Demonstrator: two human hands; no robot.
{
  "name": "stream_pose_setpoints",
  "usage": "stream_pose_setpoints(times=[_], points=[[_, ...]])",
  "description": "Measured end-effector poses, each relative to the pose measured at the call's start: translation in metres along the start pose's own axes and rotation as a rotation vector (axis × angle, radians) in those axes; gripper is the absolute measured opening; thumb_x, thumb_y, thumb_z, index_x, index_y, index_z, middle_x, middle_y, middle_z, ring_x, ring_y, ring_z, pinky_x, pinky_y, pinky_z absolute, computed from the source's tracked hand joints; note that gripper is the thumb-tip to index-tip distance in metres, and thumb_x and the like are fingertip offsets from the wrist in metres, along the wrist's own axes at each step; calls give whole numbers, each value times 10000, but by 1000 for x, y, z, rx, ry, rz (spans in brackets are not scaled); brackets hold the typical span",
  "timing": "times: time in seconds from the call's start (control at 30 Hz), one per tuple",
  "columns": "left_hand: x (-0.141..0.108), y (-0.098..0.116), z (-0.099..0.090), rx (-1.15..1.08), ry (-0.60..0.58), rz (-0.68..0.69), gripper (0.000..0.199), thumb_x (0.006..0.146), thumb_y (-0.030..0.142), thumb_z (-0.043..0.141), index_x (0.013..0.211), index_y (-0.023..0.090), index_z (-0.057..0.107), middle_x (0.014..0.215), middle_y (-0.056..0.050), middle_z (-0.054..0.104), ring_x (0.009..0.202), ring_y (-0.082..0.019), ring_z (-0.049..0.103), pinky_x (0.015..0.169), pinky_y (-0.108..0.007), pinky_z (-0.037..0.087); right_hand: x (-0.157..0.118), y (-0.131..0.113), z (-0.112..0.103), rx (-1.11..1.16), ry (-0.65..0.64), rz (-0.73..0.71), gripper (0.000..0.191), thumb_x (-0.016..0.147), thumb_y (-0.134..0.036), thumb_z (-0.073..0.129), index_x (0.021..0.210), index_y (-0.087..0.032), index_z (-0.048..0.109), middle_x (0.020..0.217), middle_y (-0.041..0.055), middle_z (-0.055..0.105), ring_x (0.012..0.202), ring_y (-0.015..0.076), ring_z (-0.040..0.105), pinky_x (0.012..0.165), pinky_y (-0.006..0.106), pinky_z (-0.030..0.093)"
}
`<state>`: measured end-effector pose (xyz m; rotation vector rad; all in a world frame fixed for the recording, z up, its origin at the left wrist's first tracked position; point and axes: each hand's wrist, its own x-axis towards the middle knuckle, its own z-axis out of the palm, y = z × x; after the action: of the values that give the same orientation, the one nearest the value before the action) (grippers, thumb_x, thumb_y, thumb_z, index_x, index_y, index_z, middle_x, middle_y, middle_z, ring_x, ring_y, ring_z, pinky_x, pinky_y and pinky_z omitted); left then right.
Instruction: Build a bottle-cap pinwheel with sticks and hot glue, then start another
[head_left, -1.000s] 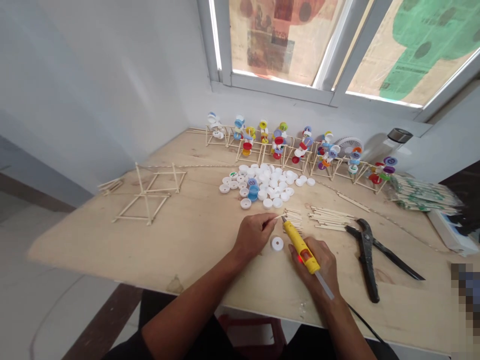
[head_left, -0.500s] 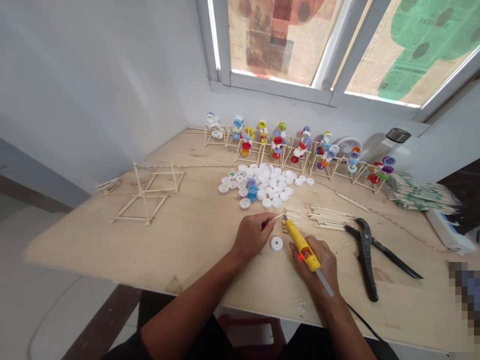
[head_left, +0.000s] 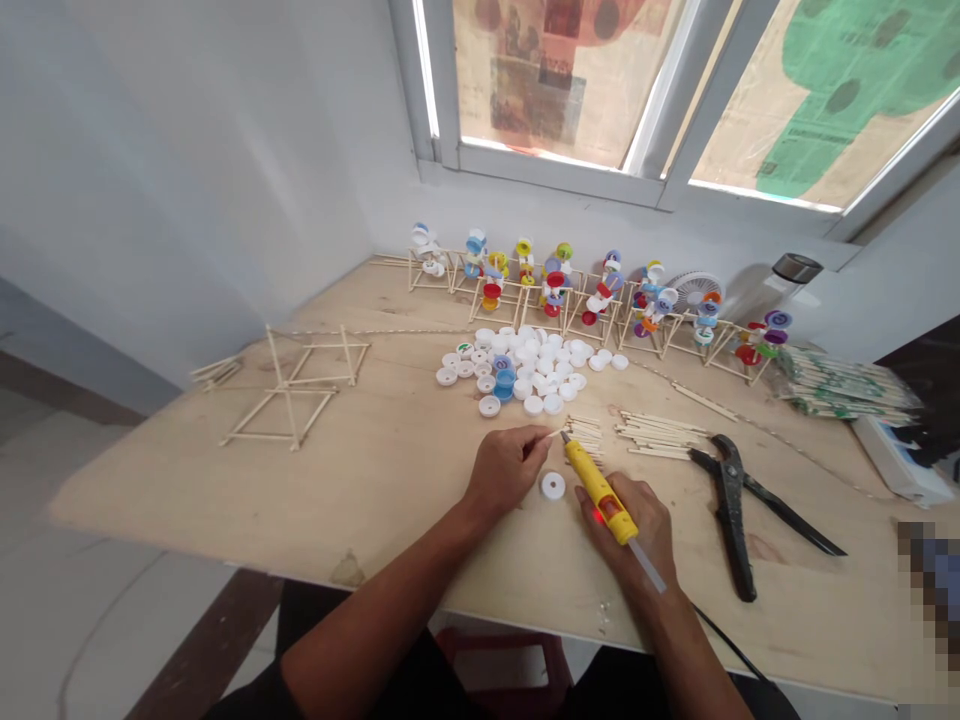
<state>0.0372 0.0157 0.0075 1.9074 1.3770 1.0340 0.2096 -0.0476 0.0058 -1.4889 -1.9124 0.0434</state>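
Observation:
My left hand [head_left: 508,466] pinches a short thin wooden stick [head_left: 555,433] between thumb and fingers. Wrapped round a yellow hot glue gun [head_left: 596,485] is my right hand [head_left: 637,525]; a clear glue stick pokes out of its back end and a red light glows at its side. The gun's nozzle is at the tip of the stick; whether they touch I cannot tell. Between my hands a white bottle cap [head_left: 553,486] with a hole in its middle lies on the table. Several short sticks [head_left: 583,437] lie just behind the nozzle.
Many mostly white bottle caps [head_left: 536,365] are heaped mid-table. Longer sticks [head_left: 656,436] and black-handled pliers [head_left: 731,515] lie right. Stick frames [head_left: 281,385] stand left. Stick-and-cap models [head_left: 553,285], a small fan [head_left: 696,292] and a bottle [head_left: 784,290] line the back.
The glue gun's nozzle has shifted slightly left, closer to the stick's tip. My left hand stays almost still with the stick in its fingers.

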Motion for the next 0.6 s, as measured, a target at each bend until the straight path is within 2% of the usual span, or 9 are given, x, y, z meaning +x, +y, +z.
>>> stream_pose_setpoints(times=[0.6], points=[[-1,1,-1,-14,-3,-20,258,831,255,487,824,165,730,583,5,621,526,-97,486,514,-194,352,1,1,-1,-50,0,26,300,840,-384,518,607,-229,410,506,-28,500,492,145,507,503,247,362]])
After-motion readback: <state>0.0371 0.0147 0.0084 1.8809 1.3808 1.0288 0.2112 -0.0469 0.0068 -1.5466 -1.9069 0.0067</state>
